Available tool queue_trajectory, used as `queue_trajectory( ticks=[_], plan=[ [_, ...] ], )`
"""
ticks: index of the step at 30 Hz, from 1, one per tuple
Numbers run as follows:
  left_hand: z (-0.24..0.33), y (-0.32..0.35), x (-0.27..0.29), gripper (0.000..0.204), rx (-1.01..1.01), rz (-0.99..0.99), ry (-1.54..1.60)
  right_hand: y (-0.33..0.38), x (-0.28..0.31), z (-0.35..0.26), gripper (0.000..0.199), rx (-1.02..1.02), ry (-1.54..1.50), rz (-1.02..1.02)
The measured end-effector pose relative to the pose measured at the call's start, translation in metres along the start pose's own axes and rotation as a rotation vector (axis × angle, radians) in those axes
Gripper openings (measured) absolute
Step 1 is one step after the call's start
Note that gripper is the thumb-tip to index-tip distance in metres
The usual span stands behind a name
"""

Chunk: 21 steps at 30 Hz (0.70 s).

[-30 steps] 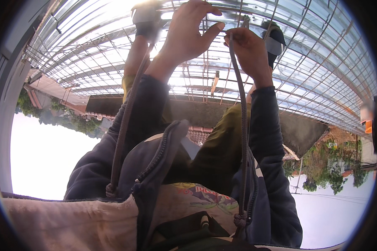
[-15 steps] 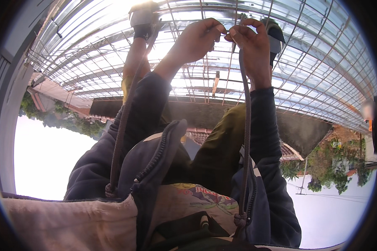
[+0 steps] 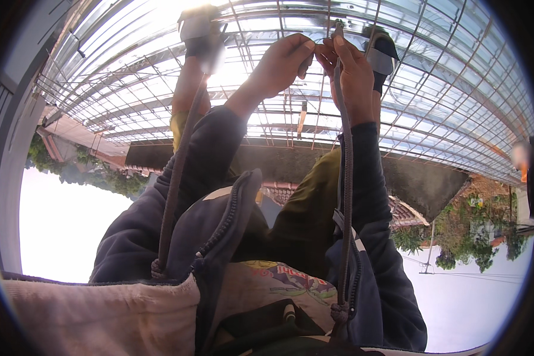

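Over the grid of steel rebar (image 3: 433,113), the left hand (image 3: 282,62) and right hand (image 3: 353,74) meet fingertip to fingertip, both pinched shut on a thin tie wire (image 3: 319,43) at a bar crossing, apparently to twist it.

left hand (image 3: 279,62) beside right hand (image 3: 353,74) (touching) — on rebar mesh (image 3: 433,89)

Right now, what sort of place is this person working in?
Probably an outdoor building site. Both hands pinch at a wide grid of steel bars laid across a slab edge, in open daylight, with tiled roofs and trees beyond.
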<state>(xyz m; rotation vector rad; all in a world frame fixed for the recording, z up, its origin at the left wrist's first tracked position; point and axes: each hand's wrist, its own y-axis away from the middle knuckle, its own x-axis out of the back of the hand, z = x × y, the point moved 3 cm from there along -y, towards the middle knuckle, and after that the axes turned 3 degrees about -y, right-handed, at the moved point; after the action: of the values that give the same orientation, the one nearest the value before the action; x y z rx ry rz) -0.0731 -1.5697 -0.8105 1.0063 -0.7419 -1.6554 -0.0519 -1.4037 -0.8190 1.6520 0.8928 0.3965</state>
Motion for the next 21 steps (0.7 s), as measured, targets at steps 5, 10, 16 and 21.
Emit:
queue_trajectory(
  ticks=[5,10,16,21],
  plan=[
    [0.007,0.001,0.004,0.035,-0.024,0.026,-0.164,0.013,-0.017,0.019,0.038,0.021,0.120,-0.024],
    [0.004,0.002,0.002,0.041,0.169,-0.074,-0.013,0.000,-0.034,0.010,0.024,0.136,-0.079,-0.029],
    [-0.017,0.012,-0.025,0.042,0.313,-0.260,0.169,-0.043,-0.016,-0.068,0.017,0.140,-0.370,0.108],
    [0.001,0.019,-0.038,0.051,0.093,-0.270,-0.450,-0.033,-0.007,-0.114,0.020,0.331,-0.197,0.288]
  ],
)
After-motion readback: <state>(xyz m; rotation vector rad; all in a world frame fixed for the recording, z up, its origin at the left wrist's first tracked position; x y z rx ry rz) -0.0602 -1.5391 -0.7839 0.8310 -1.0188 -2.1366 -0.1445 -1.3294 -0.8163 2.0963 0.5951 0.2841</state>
